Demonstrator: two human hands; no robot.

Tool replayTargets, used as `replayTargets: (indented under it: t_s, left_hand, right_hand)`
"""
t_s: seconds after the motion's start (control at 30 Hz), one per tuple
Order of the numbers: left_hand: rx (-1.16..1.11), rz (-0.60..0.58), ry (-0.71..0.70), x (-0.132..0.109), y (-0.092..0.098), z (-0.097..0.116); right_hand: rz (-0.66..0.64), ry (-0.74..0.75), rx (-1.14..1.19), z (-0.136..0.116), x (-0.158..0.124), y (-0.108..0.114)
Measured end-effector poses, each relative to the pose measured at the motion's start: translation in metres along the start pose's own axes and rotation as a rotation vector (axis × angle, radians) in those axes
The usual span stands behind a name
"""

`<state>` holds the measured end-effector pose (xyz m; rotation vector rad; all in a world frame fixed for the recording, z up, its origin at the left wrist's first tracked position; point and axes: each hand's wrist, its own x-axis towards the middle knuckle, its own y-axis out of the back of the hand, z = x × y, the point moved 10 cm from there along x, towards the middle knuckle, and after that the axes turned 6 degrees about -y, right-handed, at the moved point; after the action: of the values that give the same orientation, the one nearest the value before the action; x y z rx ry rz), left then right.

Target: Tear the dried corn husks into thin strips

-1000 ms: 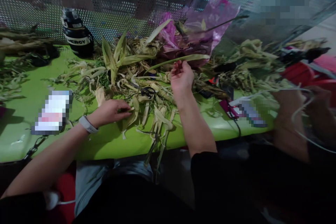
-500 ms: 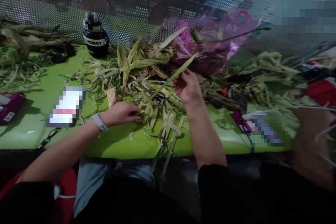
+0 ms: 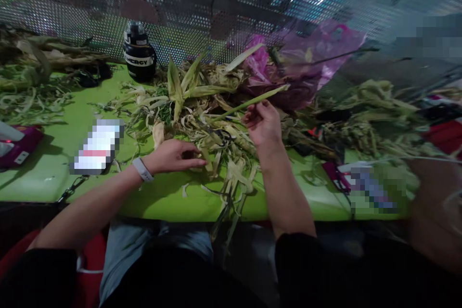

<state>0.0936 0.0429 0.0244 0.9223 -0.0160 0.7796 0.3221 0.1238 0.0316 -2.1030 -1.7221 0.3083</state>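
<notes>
Head camera — I see the right hand [image 3: 264,120] pinching a long, pale-green husk strip [image 3: 245,104] over a tangled, yellowish dry husk heap [image 3: 195,122]; the left hand [image 3: 176,156] half-curls its fingers — whether gripping, I cannot tell.

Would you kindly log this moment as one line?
right hand: holds green leaf strip | left hand: beside pale husk strips, contact unclear | behind: black bottle upright, pink plastic bag

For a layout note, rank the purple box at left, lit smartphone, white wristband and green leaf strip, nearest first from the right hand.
1. Green leaf strip, at the right hand
2. White wristband, leftward
3. Lit smartphone, farther left
4. Purple box, left edge
</notes>
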Motion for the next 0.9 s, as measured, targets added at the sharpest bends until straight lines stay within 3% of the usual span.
replayTargets:
  t_s: [0.17, 0.3, 0.37, 0.5, 0.63, 0.77, 0.9]
  left_hand:
    - [-0.173, 0.258, 0.185, -0.006, 0.025, -0.013]
    - [-0.14, 0.138, 0.174, -0.001, 0.013, -0.013]
    - [-0.204, 0.1, 0.189, 0.0, 0.007, -0.016]
    - [-0.509, 0.178, 0.213, -0.001, 0.01, -0.018]
    - [-0.605, 0.205, 0.224, -0.003, 0.012, -0.024]
    - [-0.825, 0.382, 0.243, -0.007, 0.017, -0.04]
    - [-0.749, 0.377, 0.212, -0.005, 0.02, -0.033]
  right_hand:
    - [-0.152, -0.052, 0.011, 0.005, -0.01, -0.022]
    - [-0.177, -0.046, -0.042, 0.011, -0.018, -0.035]
    - [-0.141, -0.007, -0.047, 0.009, -0.017, -0.033]
    - [-0.051, 0.013, -0.054, 0.008, -0.011, -0.02]
    - [-0.017, -0.01, -0.091, 0.011, -0.007, -0.015]
    - [0.051, 0.012, -0.096, 0.009, -0.004, -0.009]
    - [0.112, 0.02, -0.08, 0.009, 0.001, 0.0]
